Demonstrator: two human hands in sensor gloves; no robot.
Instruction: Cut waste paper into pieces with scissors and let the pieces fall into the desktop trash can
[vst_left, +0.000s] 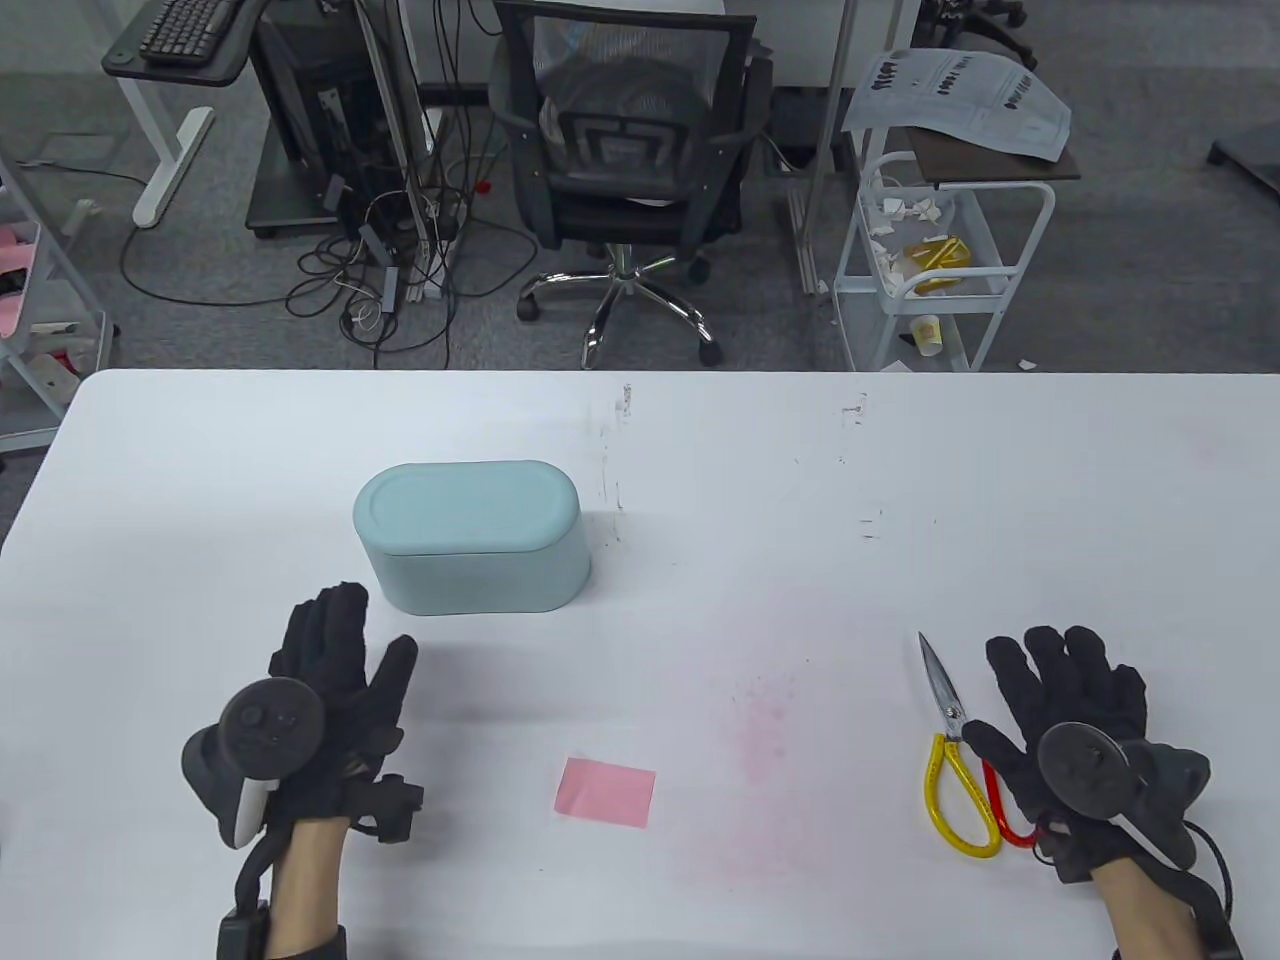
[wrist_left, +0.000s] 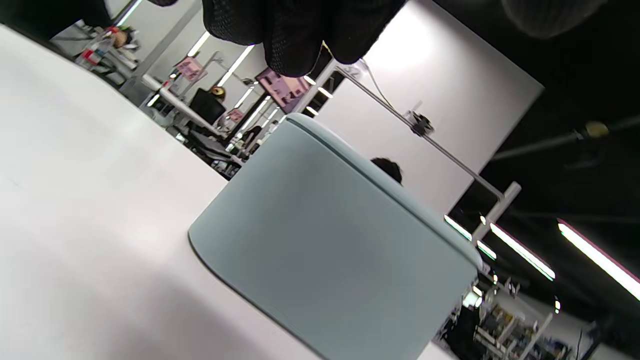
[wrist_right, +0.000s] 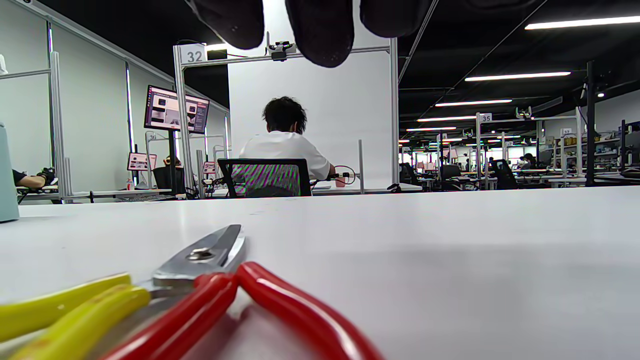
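A pale blue trash can (vst_left: 470, 535) with its lid closed stands left of the table's middle; it fills the left wrist view (wrist_left: 330, 245). A pink square of paper (vst_left: 606, 790) lies flat near the front edge. Scissors (vst_left: 957, 760) with one yellow and one red handle lie closed at the right, blades pointing away; their handles show in the right wrist view (wrist_right: 165, 300). My left hand (vst_left: 335, 665) lies open, fingers straight, just in front of the can, holding nothing. My right hand (vst_left: 1060, 690) is open over the scissors' red handle, without a grip on it.
The white table (vst_left: 760, 520) has faint pink smudges and small marks. Beyond its far edge stand an office chair (vst_left: 625, 150), tangled cables and a white cart (vst_left: 925, 260) with scraps.
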